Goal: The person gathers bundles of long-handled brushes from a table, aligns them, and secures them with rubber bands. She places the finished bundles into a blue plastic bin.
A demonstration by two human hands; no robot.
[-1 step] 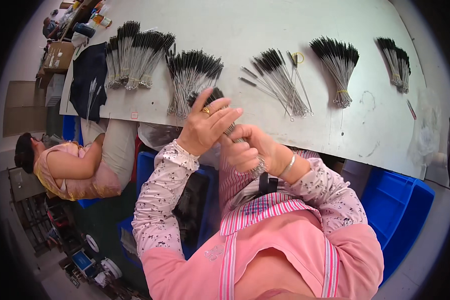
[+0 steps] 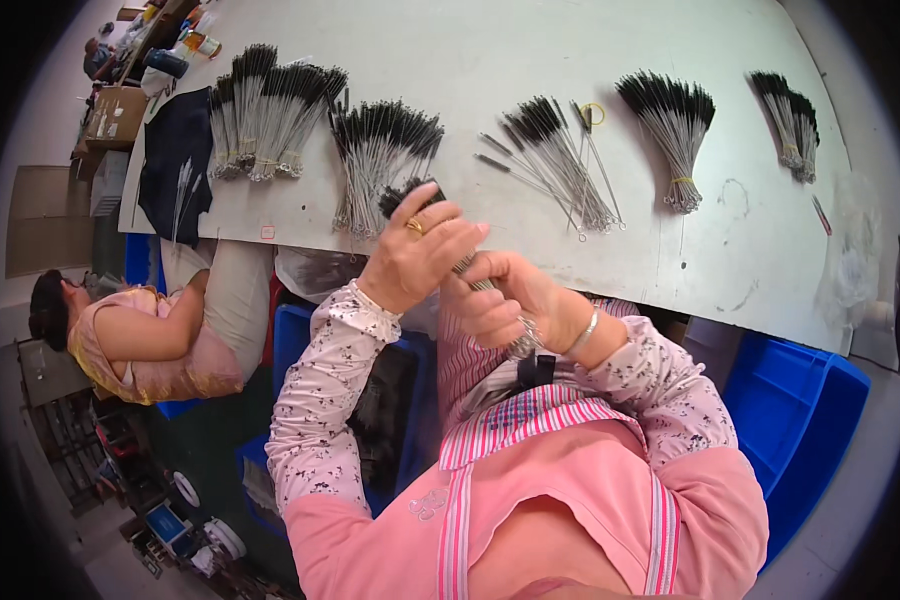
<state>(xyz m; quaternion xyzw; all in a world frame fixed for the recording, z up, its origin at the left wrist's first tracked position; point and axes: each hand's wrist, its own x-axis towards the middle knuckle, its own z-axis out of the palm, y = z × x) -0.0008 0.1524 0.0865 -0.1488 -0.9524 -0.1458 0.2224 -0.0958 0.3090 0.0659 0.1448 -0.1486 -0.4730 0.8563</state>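
Observation:
A bundle of thin wire brushes (image 2: 400,197) is held in front of my chest, its black bristle ends up and to the left. My left hand (image 2: 422,252) wraps the bundle just below the bristles. Lower down, my right hand (image 2: 510,300) closes round the wire stems, and the looped wire ends (image 2: 526,340) stick out beneath it. Just beyond my left hand, a dense pile of the same brushes (image 2: 382,165) lies at the table's near edge. A looser, fanned-out group (image 2: 560,165) lies farther right.
The white table (image 2: 530,60) also bears brush bundles at left (image 2: 270,120), right (image 2: 670,140) and far right (image 2: 790,125). A yellow ring (image 2: 595,113) and a thin red-ended tool (image 2: 822,216) lie there. Blue bins (image 2: 785,430) stand below. Another person (image 2: 160,335) sits at left.
Both hands keep their hold on the brush bundle. The looped ends have tipped slightly down and to the right, and my left fingers have shifted a little.

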